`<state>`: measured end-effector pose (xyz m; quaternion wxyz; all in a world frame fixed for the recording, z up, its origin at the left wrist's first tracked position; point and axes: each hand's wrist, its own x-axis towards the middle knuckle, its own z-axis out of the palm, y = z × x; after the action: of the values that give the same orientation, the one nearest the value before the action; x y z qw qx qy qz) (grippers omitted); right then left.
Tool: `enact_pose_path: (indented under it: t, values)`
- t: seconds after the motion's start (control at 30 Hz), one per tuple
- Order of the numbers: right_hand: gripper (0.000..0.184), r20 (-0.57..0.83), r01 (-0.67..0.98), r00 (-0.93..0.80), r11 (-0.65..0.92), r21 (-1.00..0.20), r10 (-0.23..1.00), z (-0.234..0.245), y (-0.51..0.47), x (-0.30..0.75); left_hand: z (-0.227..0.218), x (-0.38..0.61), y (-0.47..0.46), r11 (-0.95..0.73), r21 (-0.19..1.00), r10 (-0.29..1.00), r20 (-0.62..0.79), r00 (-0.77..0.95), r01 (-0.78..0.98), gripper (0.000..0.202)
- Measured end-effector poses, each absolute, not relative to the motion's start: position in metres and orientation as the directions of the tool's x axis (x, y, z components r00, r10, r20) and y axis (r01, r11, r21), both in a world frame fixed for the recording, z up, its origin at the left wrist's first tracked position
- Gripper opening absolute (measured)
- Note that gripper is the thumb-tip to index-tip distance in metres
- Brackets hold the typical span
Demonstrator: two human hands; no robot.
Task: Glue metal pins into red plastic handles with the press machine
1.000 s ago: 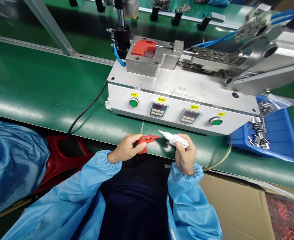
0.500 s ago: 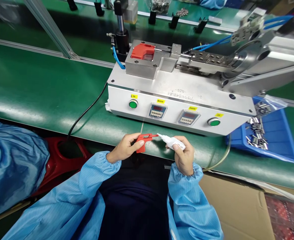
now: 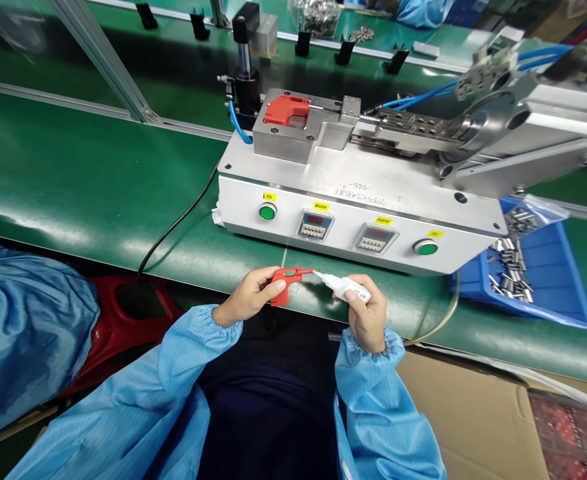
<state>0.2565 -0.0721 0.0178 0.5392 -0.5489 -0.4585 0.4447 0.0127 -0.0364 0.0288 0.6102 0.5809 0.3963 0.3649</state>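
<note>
Closed around the grip of a red pistol-shaped plastic part (image 3: pixel 282 291) is my left hand (image 3: pixel 248 293), with the part's thin stem pointing right. My right hand (image 3: pixel 366 310) squeezes a small white nozzle bottle (image 3: pixel 344 287), its tapered tip at the end of that stem. Whether tip and stem touch, I cannot tell. Beyond both hands stands a white bench machine (image 3: pixel 358 200). A similar red part (image 3: pixel 286 110) lies in the metal fixture (image 3: pixel 283 148) on top of it, with a metal rod reaching its right side.
A blue bin (image 3: pixel 558 287) with several metal cylinders stands right of the machine. A black cable (image 3: pixel 173 223) runs down at its left. Below are a red stool (image 3: pixel 118 313) at left and a cardboard box (image 3: pixel 473 413) at right. The green bench (image 3: pixel 98 173) spans the view.
Both hands keep nearly the same place, with the nozzle tip still at the stem's end. The camera view has shifted slightly, moving the machine a little in the picture.
</note>
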Motion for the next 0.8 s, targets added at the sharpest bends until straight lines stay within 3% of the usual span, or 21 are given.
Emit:
enact_pose_path:
  t: [0.33,0.5,0.6,0.8]
  values:
    - [0.035,0.042,-0.023,0.175,0.047,-0.999,0.984,0.019,-0.072,0.255,0.027,0.012,-0.037,0.059,0.998,0.913,-0.051,0.404,-0.008,0.053]
    - [0.022,0.130,0.252,0.119,0.096,-0.963,0.984,0.020,-0.076,0.245,0.023,0.010,-0.038,0.057,0.998,0.919,-0.059,0.391,0.016,0.057]
    - [0.023,0.171,0.412,0.147,0.097,-0.906,0.974,0.023,-0.082,0.240,0.020,0.009,-0.043,0.058,0.998,0.920,-0.061,0.387,0.019,0.056]
    - [0.024,0.218,0.542,0.192,0.082,-0.836,0.957,0.026,-0.092,0.248,0.009,0.005,-0.048,0.093,0.995,0.914,-0.094,0.395,0.021,0.049]
